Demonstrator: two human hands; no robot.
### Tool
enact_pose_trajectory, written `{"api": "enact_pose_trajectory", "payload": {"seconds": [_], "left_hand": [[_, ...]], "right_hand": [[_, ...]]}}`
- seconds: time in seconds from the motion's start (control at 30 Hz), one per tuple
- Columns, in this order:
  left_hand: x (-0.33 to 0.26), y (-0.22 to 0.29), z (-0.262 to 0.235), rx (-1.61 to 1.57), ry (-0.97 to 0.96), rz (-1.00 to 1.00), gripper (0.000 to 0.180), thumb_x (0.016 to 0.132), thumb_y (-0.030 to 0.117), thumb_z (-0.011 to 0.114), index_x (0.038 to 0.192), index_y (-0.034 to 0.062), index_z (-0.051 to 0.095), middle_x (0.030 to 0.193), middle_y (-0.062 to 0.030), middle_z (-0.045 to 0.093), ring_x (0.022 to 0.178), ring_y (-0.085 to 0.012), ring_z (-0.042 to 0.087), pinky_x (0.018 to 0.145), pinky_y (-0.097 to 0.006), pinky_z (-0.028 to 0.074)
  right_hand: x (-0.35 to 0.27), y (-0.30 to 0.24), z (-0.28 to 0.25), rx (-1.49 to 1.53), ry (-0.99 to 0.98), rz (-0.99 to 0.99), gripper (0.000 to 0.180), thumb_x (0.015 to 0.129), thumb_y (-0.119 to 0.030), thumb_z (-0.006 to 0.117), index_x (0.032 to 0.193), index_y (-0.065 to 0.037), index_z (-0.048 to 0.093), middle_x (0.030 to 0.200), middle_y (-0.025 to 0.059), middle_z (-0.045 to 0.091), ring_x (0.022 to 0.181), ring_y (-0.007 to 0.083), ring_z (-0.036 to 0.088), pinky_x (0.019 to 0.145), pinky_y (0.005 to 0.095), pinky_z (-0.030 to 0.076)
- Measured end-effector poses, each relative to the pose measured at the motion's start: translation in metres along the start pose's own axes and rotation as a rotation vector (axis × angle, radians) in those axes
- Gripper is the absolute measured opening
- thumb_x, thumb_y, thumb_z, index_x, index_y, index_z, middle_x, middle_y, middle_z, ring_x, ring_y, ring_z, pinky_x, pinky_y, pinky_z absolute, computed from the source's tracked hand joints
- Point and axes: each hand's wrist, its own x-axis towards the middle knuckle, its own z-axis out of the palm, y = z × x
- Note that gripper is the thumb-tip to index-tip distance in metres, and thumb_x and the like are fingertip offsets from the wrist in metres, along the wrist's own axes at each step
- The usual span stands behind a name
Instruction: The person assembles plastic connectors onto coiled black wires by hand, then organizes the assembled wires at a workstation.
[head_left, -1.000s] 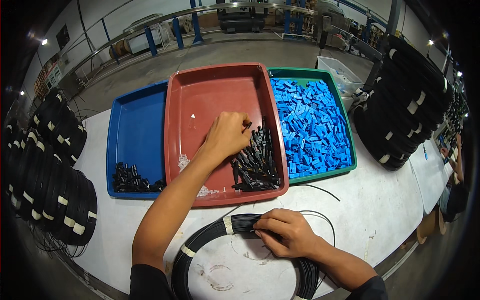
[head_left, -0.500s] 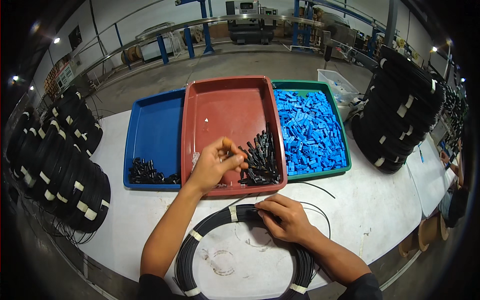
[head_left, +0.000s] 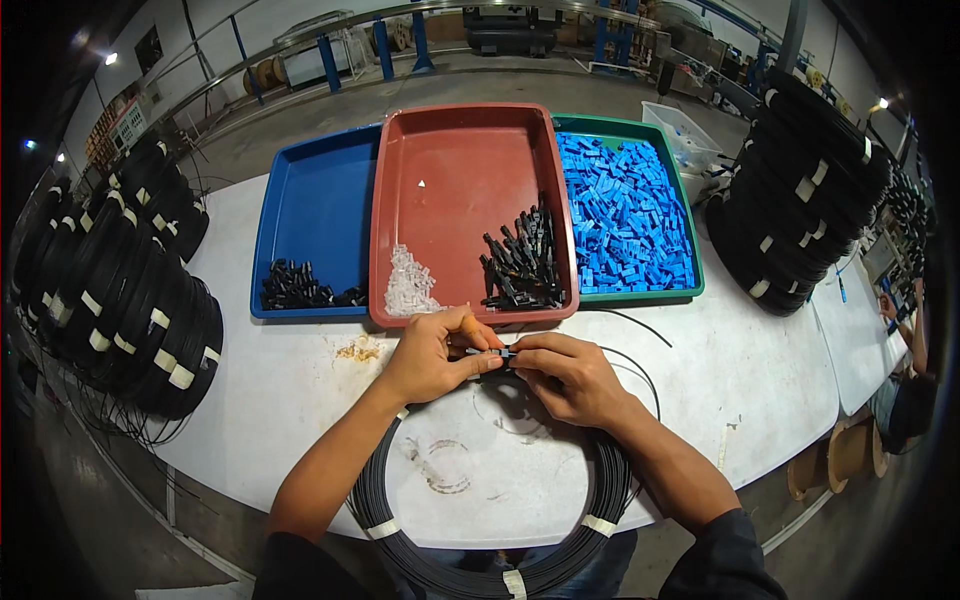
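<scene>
My left hand (head_left: 437, 355) pinches a small black connector (head_left: 503, 352) between thumb and fingertips, just in front of the red tray. Facing it, my right hand (head_left: 566, 374) grips a thin black cable end, mostly hidden by the fingers, against that connector. A bluish bit shows where the two sets of fingertips meet. Under both hands lies a coil of black cable (head_left: 612, 470), bound with pale tape and overhanging the near table edge. The red tray (head_left: 376, 220) holds a pile of black connectors (head_left: 527, 262) at right and small clear plastic pieces (head_left: 408, 285) at left.
A blue tray (head_left: 265, 220) with black parts stands left; a green tray (head_left: 693, 270) full of blue plastic pieces (head_left: 630, 220) stands right. Stacked cable coils rise at the left (head_left: 150, 340) and right (head_left: 800, 200). A clear bin (head_left: 685, 135) sits behind. Another person's arm shows far right.
My left hand has come down from over the red tray to meet my right hand above the coil. The view has tilted downward, so the trays sit higher in it.
</scene>
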Motion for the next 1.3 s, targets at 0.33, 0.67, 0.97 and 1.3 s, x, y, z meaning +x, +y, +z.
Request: {"api": "enact_pose_trajectory", "payload": {"seconds": [0.33, 0.67, 0.97, 1.3], "left_hand": [[-0.001, 0.011, 0.008, 0.473, -0.032, 0.332, 0.025, 0.083, 0.002, 0.079, 0.105, -0.0027, 0.068, 0.095, -0.0120, 0.071, 0.083, -0.0213, 0.071, 0.076, -0.030, 0.056], [0.000, 0.013, 0.009, 0.521, 0.019, 0.390, 0.028, 0.085, 0.003, 0.077, 0.112, 0.0001, 0.072, 0.098, -0.0112, 0.069, 0.087, -0.0211, 0.067, 0.075, -0.032, 0.054], [0.000, 0.011, 0.007, 0.510, -0.011, 0.426, 0.024, 0.086, 0.003, 0.077, 0.109, 0.0007, 0.073, 0.096, -0.0097, 0.065, 0.079, -0.0168, 0.065, 0.069, -0.029, 0.053], [-0.002, 0.009, 0.002, 0.381, -0.112, 0.315, 0.016, 0.090, 0.000, 0.071, 0.106, -0.0024, 0.070, 0.096, -0.0075, 0.061, 0.062, -0.0093, 0.062, 0.053, -0.024, 0.051]], "right_hand": [[0.000, -0.001, -0.001, 0.013, -0.017, -0.003, 0.025, 0.079, 0.000, 0.074, 0.104, -0.001, 0.071, 0.106, 0.0159, 0.069, 0.092, 0.0341, 0.070, 0.078, 0.0399, 0.057], [-0.001, 0.001, -0.001, 0.045, 0.053, 0.088, 0.020, 0.080, 0.002, 0.072, 0.100, -0.001, 0.071, 0.102, 0.0134, 0.066, 0.083, 0.0299, 0.069, 0.073, 0.0356, 0.056], [0.000, -0.004, -0.003, 0.072, 0.066, 0.133, 0.020, 0.080, 0.003, 0.071, 0.099, -0.002, 0.070, 0.093, 0.0119, 0.065, 0.079, 0.0286, 0.068, 0.069, 0.0357, 0.055], [0.000, -0.003, -0.004, 0.053, 0.061, 0.139, 0.022, 0.079, 0.004, 0.069, 0.100, -0.002, 0.068, 0.091, 0.0123, 0.064, 0.077, 0.0293, 0.067, 0.068, 0.0362, 0.054]]}}
